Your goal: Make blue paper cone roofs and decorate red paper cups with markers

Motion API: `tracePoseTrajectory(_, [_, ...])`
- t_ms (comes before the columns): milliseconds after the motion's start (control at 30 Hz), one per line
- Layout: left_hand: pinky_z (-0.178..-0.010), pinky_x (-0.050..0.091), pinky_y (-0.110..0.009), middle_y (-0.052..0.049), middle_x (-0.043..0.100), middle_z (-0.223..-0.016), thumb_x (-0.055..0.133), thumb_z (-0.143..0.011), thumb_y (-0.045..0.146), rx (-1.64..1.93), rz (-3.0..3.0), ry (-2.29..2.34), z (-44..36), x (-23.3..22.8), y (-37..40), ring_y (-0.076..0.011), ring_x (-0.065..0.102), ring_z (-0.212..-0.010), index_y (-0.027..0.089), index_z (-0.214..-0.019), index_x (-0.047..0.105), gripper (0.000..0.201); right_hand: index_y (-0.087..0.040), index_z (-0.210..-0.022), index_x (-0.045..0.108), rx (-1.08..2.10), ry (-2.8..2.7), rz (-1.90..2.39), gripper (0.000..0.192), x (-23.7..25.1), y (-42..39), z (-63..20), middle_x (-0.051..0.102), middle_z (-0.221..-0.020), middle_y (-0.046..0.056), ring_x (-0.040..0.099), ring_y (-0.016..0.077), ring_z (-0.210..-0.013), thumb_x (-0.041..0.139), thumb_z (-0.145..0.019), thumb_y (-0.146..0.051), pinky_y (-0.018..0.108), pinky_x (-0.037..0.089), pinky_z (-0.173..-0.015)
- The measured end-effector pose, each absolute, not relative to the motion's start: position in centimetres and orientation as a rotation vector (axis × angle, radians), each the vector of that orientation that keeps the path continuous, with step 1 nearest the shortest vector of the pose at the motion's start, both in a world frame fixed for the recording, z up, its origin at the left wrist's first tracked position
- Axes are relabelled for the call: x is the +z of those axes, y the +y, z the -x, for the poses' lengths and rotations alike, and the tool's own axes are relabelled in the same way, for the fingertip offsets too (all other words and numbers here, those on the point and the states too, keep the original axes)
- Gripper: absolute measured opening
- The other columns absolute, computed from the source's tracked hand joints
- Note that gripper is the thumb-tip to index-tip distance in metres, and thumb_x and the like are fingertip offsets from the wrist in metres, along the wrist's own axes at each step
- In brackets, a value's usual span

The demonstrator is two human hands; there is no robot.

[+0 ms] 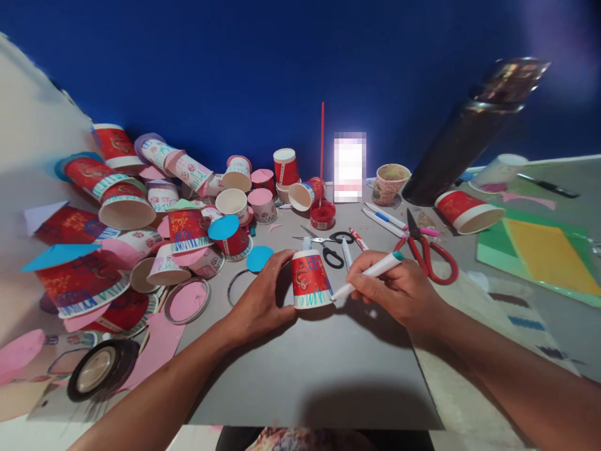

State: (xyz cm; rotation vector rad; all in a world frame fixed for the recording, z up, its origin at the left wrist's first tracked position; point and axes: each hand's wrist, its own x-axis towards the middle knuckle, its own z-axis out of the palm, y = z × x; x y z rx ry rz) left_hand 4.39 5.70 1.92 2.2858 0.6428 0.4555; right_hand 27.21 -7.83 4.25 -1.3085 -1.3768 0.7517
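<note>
A red paper cup (310, 275) stands upside down on the grey board, its white lower band marked with teal strokes and a blue window shape drawn near its top. My left hand (265, 294) grips the cup from the left, thumb low at the rim and fingers behind it. In my right hand (394, 285) is a white marker (375, 269) with a teal end, held like a pen. Its tip meets the right side of the cup near the rim. Black-handled scissors (328, 241) lie just behind the cup.
Decorated paper cups (188, 228) are heaped on the left, beside a black tape roll (96, 369). Red-handled pliers (429, 254), loose markers (385, 219) and a tilted black flask (462, 138) are at the right. A red paint jar (322, 216) holds a stick. Coloured sheets (539, 250) lie far right.
</note>
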Motion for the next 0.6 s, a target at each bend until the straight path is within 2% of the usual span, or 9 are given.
tracePoseTrajectory(167, [-0.115, 0.044, -0.043, -0.011, 0.050, -0.147, 0.067, -0.067, 0.004, 0.450, -2.284, 0.636, -4.40, 2.07, 5.67, -0.0280, 0.053, -0.135, 0.024, -0.147, 0.033, 0.089, -0.019, -0.082, 0.066, 0.707, -1.340, 1.288, 0.019, 4.31, -7.80, -27.15, 0.066, -0.071, 0.000, 0.059, 0.0100, -0.057, 0.059, -0.096, -0.029, 0.021, 0.044, -0.050])
tracePoseTrajectory(400, [-0.114, 0.045, -0.044, -0.011, 0.046, -0.145, 0.067, -0.066, 0.005, 0.473, -2.298, 0.625, -4.44, 2.17, 5.51, -0.0283, 0.052, -0.133, 0.025, -0.146, 0.033, 0.089, -0.020, -0.073, 0.064, 0.674, -1.334, 1.371, 0.026, 4.45, -7.96, -27.47, 0.063, -0.062, -0.002, 0.056, 0.0103, -0.052, 0.058, -0.097, -0.028, 0.023, 0.042, -0.047])
tracePoseTrajectory(600, [-0.115, 0.043, -0.050, -0.011, 0.041, -0.141, 0.072, -0.066, 0.011, 0.583, -2.392, 0.553, -4.46, 2.65, 4.79, -0.0309, 0.044, -0.135, 0.029, -0.147, 0.029, 0.094, -0.022, -0.081, 0.068, 0.515, -1.346, 1.362, 0.017, 4.66, -8.48, -26.92, 0.066, -0.064, -0.001, 0.056, 0.0114, -0.050, 0.060, -0.095, -0.027, 0.023, 0.042, -0.046])
